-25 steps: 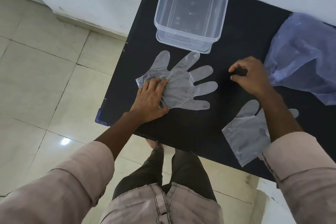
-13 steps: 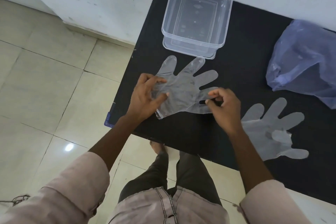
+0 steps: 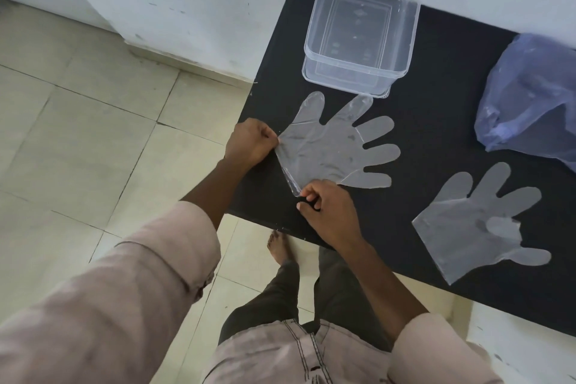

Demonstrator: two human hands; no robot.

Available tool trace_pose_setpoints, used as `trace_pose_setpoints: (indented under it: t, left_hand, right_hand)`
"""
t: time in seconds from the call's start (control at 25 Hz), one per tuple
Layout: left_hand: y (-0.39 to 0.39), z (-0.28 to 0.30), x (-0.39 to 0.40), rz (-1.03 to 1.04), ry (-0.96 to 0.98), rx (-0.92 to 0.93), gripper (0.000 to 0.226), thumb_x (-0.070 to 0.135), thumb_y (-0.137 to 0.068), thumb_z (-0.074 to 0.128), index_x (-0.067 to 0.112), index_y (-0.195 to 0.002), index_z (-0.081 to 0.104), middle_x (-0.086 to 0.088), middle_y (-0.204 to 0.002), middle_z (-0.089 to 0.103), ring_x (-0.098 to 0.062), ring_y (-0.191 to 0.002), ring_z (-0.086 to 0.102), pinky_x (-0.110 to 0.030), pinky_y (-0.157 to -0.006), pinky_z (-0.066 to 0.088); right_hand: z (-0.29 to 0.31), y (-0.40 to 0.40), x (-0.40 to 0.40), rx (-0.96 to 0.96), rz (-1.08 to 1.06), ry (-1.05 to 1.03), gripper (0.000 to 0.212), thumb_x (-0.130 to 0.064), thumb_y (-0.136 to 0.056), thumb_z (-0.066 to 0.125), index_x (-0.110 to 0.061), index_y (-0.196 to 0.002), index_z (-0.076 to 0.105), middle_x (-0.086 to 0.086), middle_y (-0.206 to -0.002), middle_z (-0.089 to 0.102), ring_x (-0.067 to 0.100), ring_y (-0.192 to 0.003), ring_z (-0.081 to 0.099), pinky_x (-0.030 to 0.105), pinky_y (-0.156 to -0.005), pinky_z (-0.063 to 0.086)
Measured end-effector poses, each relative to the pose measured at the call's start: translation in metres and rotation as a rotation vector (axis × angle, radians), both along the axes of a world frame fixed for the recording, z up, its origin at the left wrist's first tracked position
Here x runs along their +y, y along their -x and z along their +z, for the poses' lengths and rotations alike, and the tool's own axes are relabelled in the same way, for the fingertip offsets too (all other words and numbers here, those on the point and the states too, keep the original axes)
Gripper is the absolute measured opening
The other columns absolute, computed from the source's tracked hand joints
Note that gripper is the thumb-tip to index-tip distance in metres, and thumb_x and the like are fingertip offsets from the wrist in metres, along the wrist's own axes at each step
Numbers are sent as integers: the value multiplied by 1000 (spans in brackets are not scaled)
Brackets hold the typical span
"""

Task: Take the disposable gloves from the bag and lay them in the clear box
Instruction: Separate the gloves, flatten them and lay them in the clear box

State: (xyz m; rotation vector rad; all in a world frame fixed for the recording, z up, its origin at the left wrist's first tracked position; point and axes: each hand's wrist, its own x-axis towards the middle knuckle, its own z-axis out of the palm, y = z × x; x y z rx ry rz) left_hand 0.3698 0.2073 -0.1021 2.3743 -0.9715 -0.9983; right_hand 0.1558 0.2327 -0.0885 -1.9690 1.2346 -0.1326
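Note:
A clear disposable glove [image 3: 336,146] lies spread on the black table [image 3: 436,109], fingers pointing right. My left hand [image 3: 249,143] pinches its cuff at the upper left corner. My right hand [image 3: 327,209] pinches the cuff's lower corner near the table's front edge. A second clear glove [image 3: 477,224] lies flat to the right, untouched. The clear box [image 3: 361,37] stands beyond the first glove at the table's back, with nothing visible inside. The bluish plastic bag [image 3: 533,97] lies crumpled at the right edge.
A white wall runs behind the table. Tiled floor lies to the left and below, where my bare foot [image 3: 279,246] stands near the table's front edge. The table's left edge is close to my left hand.
My right hand came over from beside the bag to the first glove and now pinches its cuff. My left hand went from pressing on the glove to pinching its cuff corner.

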Motion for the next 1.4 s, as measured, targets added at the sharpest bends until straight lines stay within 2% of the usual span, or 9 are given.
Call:
trace_pose_setpoints:
  t: [0.2, 0.36, 0.56, 0.72, 0.84, 0.92, 1.12, 1.28, 1.4]
  left_hand:
    - [9, 4, 0, 117, -39, 83, 14, 29, -70, 75, 16, -65, 72, -1, -75, 72, -18, -71, 67, -32, -69, 57]
    - [21, 13, 8, 328, -21, 308, 17, 27, -63, 72, 11, -61, 69, -1, -63, 67, -12, -51, 54, -19, -44, 41]
    - [34, 26, 12, 645, -13, 645, 13, 24, -70, 66, 12, -72, 70, 1, -63, 67, -10, -48, 48, -19, -44, 39]
    - [37, 37, 8, 747, -24, 856, 9, 23, -72, 64, 17, -65, 63, 5, -63, 66, -8, -48, 49, -16, -44, 39]
    - [40, 45, 7, 771, -13, 943, 6, 22, -73, 63, 16, -72, 63, 6, -64, 65, -8, -51, 49, -15, -44, 39]
    - [43, 51, 7, 770, -3, 962, 9, 22, -75, 63, 14, -78, 65, 5, -67, 65, -7, -53, 50, -16, -45, 40]
    - [43, 83, 18, 559, 263, 689, 7, 23, -80, 67, 18, -86, 66, 1, -80, 64, -12, -67, 55, -25, -52, 46]
    - [23, 104, 42, 111, 608, 404, 54, 18, -72, 79, 32, -120, 57, 2, -122, 54, -11, -102, 58, -23, -68, 55]
    - [16, 125, 21, -319, 631, 207, 90, 20, -62, 89, 36, -138, 43, 6, -141, 37, -9, -120, 48, -24, -83, 54]
  right_hand:
    - [0, 5, 7, 31, -61, -24, 17, -27, -83, 72, -17, -93, 64, 0, -90, 65, 7, -74, 56, 30, -76, 56]
    - [-8, -15, 20, 66, -250, 99, 50, -49, -70, 78, -19, -105, 57, 2, -104, 59, 14, -91, 55, 26, -73, 49]
    - [-22, -49, 29, 188, -320, 265, 75, -60, -57, 81, -17, -112, 53, 6, -113, 59, 22, -99, 54, 34, -78, 46]
    - [-29, -41, 23, 219, -386, 334, 48, -41, -64, 82, -19, -98, 57, 5, -98, 62, 23, -89, 55, 34, -69, 42]
    - [-24, -23, 15, 95, -418, 371, 13, -24, -76, 72, -17, -84, 64, 3, -83, 63, 22, -78, 55, 33, -63, 43]
    - [-12, -11, 9, -11, -431, 367, 6, -20, -80, 69, -14, -81, 67, 3, -80, 64, 17, -76, 52, 35, -60, 50]
    - [49, 17, -10, -142, -375, 430, 13, -19, -78, 76, -9, -83, 69, 6, -86, 68, 17, -82, 57, 24, -66, 50]
    - [112, 34, -45, -111, -218, 423, 6, -19, -77, 74, -17, -76, 69, -2, -84, 71, 16, -84, 58, 9, -72, 35]
    - [163, 42, -70, -99, -52, 407, 10, -15, -77, 73, -21, -71, 68, -4, -81, 71, 18, -84, 62, 28, -84, 44]
